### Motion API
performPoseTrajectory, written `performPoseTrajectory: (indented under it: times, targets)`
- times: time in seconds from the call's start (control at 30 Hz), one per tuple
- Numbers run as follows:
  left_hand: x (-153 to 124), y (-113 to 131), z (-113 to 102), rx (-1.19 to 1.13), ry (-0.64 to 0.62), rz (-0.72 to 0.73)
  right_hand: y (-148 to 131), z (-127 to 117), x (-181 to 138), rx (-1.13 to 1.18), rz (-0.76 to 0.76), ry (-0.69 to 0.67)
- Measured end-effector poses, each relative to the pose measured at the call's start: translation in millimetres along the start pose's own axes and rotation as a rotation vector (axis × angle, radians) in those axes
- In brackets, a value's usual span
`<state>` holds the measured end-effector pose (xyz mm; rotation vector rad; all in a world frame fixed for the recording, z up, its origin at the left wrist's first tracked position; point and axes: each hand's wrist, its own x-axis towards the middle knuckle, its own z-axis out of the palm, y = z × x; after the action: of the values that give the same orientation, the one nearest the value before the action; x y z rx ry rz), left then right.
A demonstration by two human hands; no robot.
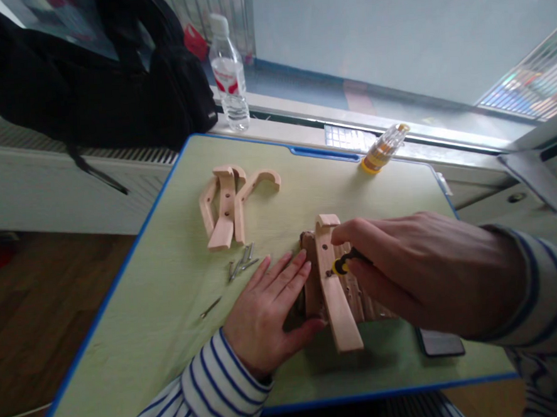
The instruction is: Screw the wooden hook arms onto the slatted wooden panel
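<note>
My left hand (270,309) lies flat with fingers stretched out, pressing against the left side of a wooden assembly (333,293) on the green table (170,284). A wooden hook piece (336,287) rests on top of that assembly. My right hand (419,269) is closed round a small yellow and black screwdriver (342,265), whose tip meets the hook piece. Both sleeves are striped blue and white.
Several loose wooden hooks (228,202) lie at the table's middle left, with a few screws (242,268) just below them. A screwdriver-bit case (382,149) stands at the far edge. A dark phone (440,342) lies under my right wrist. A water bottle (227,73) and black backpack (86,82) sit on the sill.
</note>
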<state>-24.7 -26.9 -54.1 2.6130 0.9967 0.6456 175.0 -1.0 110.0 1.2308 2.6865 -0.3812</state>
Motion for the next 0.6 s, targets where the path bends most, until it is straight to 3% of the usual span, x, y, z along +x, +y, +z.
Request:
performPoseTrajectory:
  times: [0.23,0.6]
  targets:
    - [-1,-1,1,-0.007,0.003,-0.002,2,1,3,0.010,-0.025,-0.004]
    - [1,0,0,0.017,0.017,0.001,-12,18,0,-0.089,0.108,0.170]
